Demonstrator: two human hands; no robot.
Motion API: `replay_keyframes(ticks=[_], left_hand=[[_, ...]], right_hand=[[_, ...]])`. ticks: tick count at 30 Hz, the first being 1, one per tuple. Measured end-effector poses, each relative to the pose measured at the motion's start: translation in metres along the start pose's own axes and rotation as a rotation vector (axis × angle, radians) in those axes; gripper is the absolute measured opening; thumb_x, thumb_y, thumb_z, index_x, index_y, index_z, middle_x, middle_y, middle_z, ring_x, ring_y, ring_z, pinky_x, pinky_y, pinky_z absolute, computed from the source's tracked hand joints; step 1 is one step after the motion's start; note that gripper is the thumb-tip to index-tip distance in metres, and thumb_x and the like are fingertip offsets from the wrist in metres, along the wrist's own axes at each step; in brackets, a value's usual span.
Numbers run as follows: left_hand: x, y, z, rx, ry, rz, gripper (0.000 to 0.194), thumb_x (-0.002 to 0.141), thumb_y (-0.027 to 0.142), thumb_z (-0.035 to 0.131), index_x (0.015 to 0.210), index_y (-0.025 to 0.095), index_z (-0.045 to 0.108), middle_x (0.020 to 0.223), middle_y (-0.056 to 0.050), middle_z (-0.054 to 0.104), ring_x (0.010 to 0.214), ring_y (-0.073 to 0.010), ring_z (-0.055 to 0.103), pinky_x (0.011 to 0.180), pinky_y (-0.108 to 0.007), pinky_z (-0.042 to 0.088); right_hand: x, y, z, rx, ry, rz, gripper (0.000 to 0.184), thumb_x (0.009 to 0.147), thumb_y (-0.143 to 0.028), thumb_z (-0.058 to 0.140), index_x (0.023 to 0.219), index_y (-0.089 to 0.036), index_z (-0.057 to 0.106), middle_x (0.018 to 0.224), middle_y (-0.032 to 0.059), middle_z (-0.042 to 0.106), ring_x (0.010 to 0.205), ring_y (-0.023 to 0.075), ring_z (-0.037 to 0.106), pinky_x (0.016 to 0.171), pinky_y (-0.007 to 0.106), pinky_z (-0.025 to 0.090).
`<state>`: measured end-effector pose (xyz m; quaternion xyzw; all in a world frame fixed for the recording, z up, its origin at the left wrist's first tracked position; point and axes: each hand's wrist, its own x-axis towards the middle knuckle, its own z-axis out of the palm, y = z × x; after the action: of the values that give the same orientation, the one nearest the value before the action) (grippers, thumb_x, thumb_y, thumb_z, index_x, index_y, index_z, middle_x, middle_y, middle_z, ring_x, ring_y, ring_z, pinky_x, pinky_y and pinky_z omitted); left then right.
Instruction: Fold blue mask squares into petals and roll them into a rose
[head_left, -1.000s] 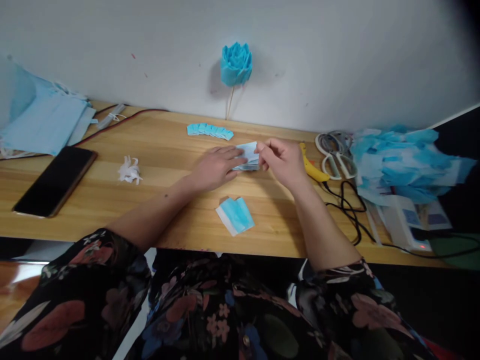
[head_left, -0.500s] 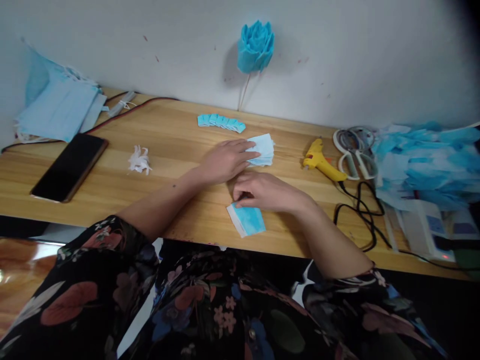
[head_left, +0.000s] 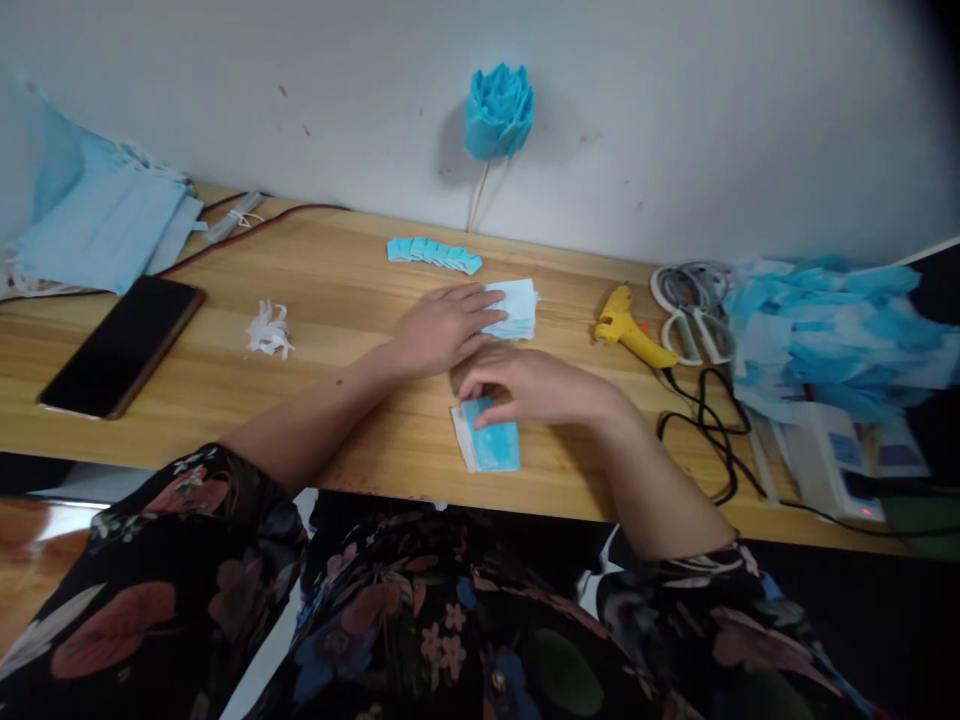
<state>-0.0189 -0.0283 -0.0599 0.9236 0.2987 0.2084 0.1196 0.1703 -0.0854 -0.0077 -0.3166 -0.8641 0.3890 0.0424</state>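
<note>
My left hand [head_left: 442, 328] lies flat with its fingers stretched over the left part of a stack of pale blue fabric pieces [head_left: 517, 308]. Closer to me, my right hand [head_left: 529, 385] hovers at the upper edge of a single blue fabric piece [head_left: 495, 448] with a white strip along its left side. The thumb of that hand is over the blue surface and stands apart from the curled forefinger. I see nothing gripped between them. The other right fingertips are partly hidden behind the hand.
Beyond my hands are a row of folded blue pieces [head_left: 433, 254] and a blue fabric flower [head_left: 499, 112] on a stick. Rightward lie a yellow glue gun [head_left: 634, 328], scissors [head_left: 697, 335] and a blue scrap pile [head_left: 832, 330]. Leftward are white scraps [head_left: 268, 328], a phone [head_left: 124, 345] and face masks [head_left: 105, 215].
My right thumb and forefinger have parted from the corner of the blue piece, which has turned slightly and lies straighter. My left hand stays on the stack. The whole view has shifted a little.
</note>
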Motion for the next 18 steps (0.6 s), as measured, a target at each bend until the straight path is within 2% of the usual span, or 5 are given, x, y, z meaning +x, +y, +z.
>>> replay_keyframes(ticks=[3, 4, 9, 14, 18], left_hand=[[0.000, 0.003, -0.003, 0.035, -0.030, 0.002, 0.040, 0.098, 0.029, 0.048, 0.134, 0.021, 0.062, 0.151, -0.009, 0.051, 0.141, -0.0307, 0.045, 0.116, -0.052, 0.034], [-0.001, 0.003, -0.003, 0.035, -0.036, 0.002, 0.040, 0.098, 0.029, 0.048, 0.134, 0.021, 0.062, 0.152, -0.009, 0.051, 0.142, -0.0307, 0.044, 0.116, -0.052, 0.034], [-0.003, -0.005, 0.001, -0.008, -0.015, -0.009, 0.041, 0.099, 0.034, 0.046, 0.135, 0.023, 0.061, 0.152, -0.008, 0.051, 0.143, -0.0298, 0.043, 0.116, -0.052, 0.036], [0.000, -0.008, 0.003, -0.156, 0.077, -0.025, 0.042, 0.098, 0.040, 0.047, 0.133, 0.021, 0.062, 0.149, -0.010, 0.054, 0.141, -0.0265, 0.047, 0.118, -0.049, 0.034], [0.003, -0.001, -0.008, -0.416, 0.259, -0.130, 0.043, 0.096, 0.049, 0.052, 0.126, 0.022, 0.066, 0.139, -0.012, 0.062, 0.134, -0.0267, 0.054, 0.115, -0.047, 0.038]], right_hand=[[0.005, -0.006, 0.008, -0.138, -0.071, -0.023, 0.004, 0.082, -0.021, 0.071, 0.081, -0.019, 0.068, 0.084, 0.0008, 0.069, 0.082, 0.0151, 0.056, 0.070, 0.027, 0.035], [0.005, -0.006, 0.009, -0.138, -0.086, -0.021, 0.007, 0.083, -0.019, 0.069, 0.077, -0.018, 0.066, 0.080, 0.0000, 0.067, 0.078, 0.0139, 0.054, 0.068, 0.027, 0.033], [0.001, 0.003, 0.000, 0.100, -0.051, -0.023, 0.010, 0.084, -0.023, 0.068, 0.077, -0.018, 0.063, 0.075, -0.0018, 0.064, 0.069, 0.0105, 0.051, 0.065, 0.026, 0.035], [-0.001, 0.017, -0.008, 0.455, 0.341, 0.046, 0.019, 0.083, -0.035, 0.069, 0.082, -0.019, 0.060, 0.078, -0.0016, 0.063, 0.070, 0.0108, 0.053, 0.066, 0.026, 0.040], [0.002, 0.032, -0.009, 0.549, 0.599, 0.063, 0.024, 0.082, -0.041, 0.070, 0.090, -0.020, 0.060, 0.073, -0.0034, 0.057, 0.065, 0.0101, 0.048, 0.062, 0.026, 0.037]])
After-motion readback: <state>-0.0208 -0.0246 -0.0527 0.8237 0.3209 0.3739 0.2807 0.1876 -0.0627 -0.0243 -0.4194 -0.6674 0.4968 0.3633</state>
